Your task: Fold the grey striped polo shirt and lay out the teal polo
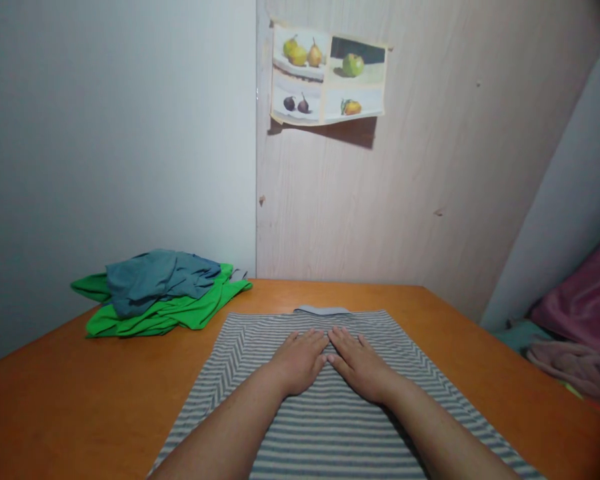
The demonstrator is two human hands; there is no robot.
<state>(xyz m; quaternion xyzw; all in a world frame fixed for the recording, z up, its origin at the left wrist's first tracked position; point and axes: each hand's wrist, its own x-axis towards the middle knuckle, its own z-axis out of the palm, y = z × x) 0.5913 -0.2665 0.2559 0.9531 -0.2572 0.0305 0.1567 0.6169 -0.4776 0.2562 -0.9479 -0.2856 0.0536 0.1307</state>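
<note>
A grey-and-white striped garment (260, 347) lies spread flat on the orange wooden table (80, 387), its neckline toward the wall. My left hand (300, 360) rests palm down on the middle of the cloth, fingers stretched out flat. My right hand (357, 363) lies flat beside it, fingers extended, the fingertips of both hands touching near the collar. Neither hand holds anything.
A pile of clothes sits at the table's back left: a blue-grey garment (155, 277) on top of a bright green one (170, 313). A fruit picture (327, 73) hangs on the wooden wall panel. Pink bedding (585, 313) lies to the right, past the table edge.
</note>
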